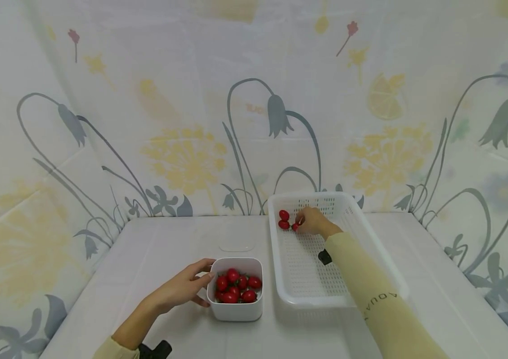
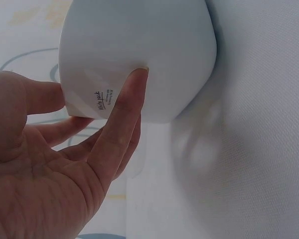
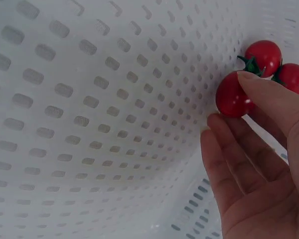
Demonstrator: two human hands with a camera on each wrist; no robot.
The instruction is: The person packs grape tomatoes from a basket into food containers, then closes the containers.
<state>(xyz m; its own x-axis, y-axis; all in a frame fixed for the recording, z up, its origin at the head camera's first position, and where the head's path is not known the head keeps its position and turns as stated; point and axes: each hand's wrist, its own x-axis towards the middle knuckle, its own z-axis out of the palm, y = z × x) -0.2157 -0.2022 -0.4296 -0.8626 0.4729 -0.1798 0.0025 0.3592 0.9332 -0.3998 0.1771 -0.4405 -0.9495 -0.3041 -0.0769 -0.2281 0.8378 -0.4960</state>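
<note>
A white box [image 1: 236,313] with several red cherry tomatoes [image 1: 232,275] in it stands on the table. At its left side is my left hand [image 1: 182,286], whose fingers [image 2: 132,94] rest against the wall, fairly straight. To the right, a white perforated basket [image 1: 305,276] holds a few more tomatoes in its far left corner. Reaching into that corner, my right hand [image 1: 313,222] pinches one cherry tomato [image 3: 231,97] between thumb and fingers. Two other tomatoes with green stems, one of them the upper tomato [image 3: 264,56], lie right beside it.
Behind the table hangs a floral cloth [image 1: 191,75], close to the basket's far end. A faint, clear rounded shape [image 1: 237,239] lies on the white table [image 1: 155,244] behind the box. My right sleeve [image 1: 371,294] crosses over the basket's right side.
</note>
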